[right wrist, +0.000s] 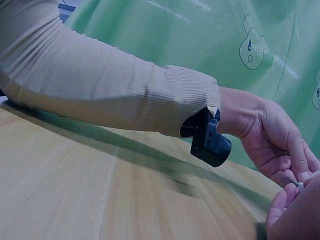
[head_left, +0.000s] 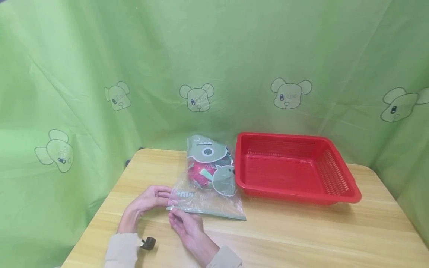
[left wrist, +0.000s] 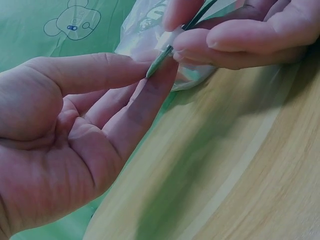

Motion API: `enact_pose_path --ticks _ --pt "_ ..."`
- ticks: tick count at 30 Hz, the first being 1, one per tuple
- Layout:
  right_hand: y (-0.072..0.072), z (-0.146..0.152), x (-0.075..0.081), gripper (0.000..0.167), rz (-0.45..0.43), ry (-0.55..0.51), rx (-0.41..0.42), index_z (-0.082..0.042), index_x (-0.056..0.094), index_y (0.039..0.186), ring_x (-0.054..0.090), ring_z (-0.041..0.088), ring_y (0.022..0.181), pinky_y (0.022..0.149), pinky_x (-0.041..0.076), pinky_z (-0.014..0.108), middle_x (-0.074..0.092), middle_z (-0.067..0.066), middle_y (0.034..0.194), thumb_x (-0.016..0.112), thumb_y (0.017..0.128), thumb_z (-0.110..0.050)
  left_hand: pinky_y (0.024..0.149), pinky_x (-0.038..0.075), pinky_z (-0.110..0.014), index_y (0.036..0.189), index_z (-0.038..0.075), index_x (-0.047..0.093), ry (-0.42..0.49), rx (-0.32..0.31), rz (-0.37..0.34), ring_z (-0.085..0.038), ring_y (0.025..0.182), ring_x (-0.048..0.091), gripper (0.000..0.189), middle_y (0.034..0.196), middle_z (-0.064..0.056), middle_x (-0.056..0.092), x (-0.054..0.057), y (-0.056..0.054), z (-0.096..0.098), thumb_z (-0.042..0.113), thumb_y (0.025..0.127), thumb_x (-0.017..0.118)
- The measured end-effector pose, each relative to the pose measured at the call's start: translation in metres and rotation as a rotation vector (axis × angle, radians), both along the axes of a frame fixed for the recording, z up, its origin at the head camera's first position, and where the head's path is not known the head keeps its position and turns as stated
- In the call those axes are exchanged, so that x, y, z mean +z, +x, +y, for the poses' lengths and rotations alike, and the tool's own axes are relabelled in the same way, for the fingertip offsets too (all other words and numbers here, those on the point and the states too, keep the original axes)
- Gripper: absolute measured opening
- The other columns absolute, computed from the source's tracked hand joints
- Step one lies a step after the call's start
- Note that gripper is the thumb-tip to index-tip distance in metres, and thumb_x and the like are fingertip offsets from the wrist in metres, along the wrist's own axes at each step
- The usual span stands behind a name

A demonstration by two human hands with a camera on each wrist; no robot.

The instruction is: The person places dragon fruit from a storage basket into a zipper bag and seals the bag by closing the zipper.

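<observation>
A clear zip bag (head_left: pixel 214 203) with green animal prints lies on the table, its green zip edge towards me. Something pinkish red (head_left: pixel 197 175) shows through the plastic, partly hidden by the prints. My left hand (head_left: pixel 151 199) pinches the left end of the zip edge between thumb and fingers. Right beside it, my right hand (head_left: pixel 191 227) pinches the same corner. In the left wrist view, a small whitish piece (left wrist: pixel 172 40) on the green zip strip (left wrist: pixel 160 61) sits between the right hand's fingertips.
A red plastic basket (head_left: pixel 298 193) with perforated sides stands right of the bag, its rim close against it. The wooden table (head_left: pixel 285 230) ends at a green curtain (head_left: pixel 234 44) printed with bear heads. A black wrist camera (head_left: pixel 148 243) juts from the left sleeve.
</observation>
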State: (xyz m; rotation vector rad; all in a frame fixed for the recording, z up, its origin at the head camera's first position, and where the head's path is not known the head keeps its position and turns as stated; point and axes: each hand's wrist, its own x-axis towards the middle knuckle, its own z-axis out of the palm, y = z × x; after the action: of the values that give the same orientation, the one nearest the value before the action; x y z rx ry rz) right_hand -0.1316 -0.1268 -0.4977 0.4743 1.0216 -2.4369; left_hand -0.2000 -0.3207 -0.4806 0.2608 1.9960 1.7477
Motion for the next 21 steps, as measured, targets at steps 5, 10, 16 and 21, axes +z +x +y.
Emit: enact_pose_path --ticks 5,10,16,21 --pt "0.000 0.005 0.000 0.035 -0.002 0.002 0.005 0.006 0.064 0.119 0.072 0.018 0.089 0.092 0.058 0.032 0.074 0.011 0.097 0.077 0.087 -0.004 0.100 0.054 -0.036 0.128 -0.009 0.064 -0.014 -0.010 0.009 -0.029 0.111 0.070 0.042 0.121 -0.020 0.071 0.002 0.000 0.001 0.002 0.089 0.075" --pt "-0.001 0.010 0.000 0.037 0.001 -0.002 0.003 0.006 0.064 0.120 0.072 0.018 0.090 0.091 0.058 0.032 0.074 0.012 0.099 0.077 0.087 -0.005 0.098 0.055 -0.035 0.128 -0.008 0.064 -0.040 -0.003 0.020 -0.027 0.110 0.071 0.043 0.121 -0.020 0.071 0.004 -0.001 0.000 0.002 0.088 0.076" --pt "0.000 0.015 0.001 0.037 -0.016 0.010 -0.002 0.006 0.064 0.120 0.071 0.018 0.090 0.092 0.058 0.033 0.074 0.012 0.098 0.077 0.087 -0.005 0.099 0.054 -0.034 0.130 -0.009 0.062 -0.027 -0.028 0.023 -0.026 0.111 0.071 0.044 0.123 -0.020 0.070 0.004 -0.001 -0.001 0.003 0.090 0.074" --pt "0.002 0.015 0.001 0.037 -0.007 0.017 0.004 0.006 0.065 0.119 0.071 0.018 0.090 0.092 0.058 0.033 0.074 0.011 0.098 0.078 0.086 -0.005 0.100 0.053 -0.034 0.131 -0.008 0.062 -0.028 -0.016 0.018 -0.027 0.113 0.070 0.045 0.125 -0.020 0.070 0.003 0.003 -0.004 0.005 0.091 0.074"
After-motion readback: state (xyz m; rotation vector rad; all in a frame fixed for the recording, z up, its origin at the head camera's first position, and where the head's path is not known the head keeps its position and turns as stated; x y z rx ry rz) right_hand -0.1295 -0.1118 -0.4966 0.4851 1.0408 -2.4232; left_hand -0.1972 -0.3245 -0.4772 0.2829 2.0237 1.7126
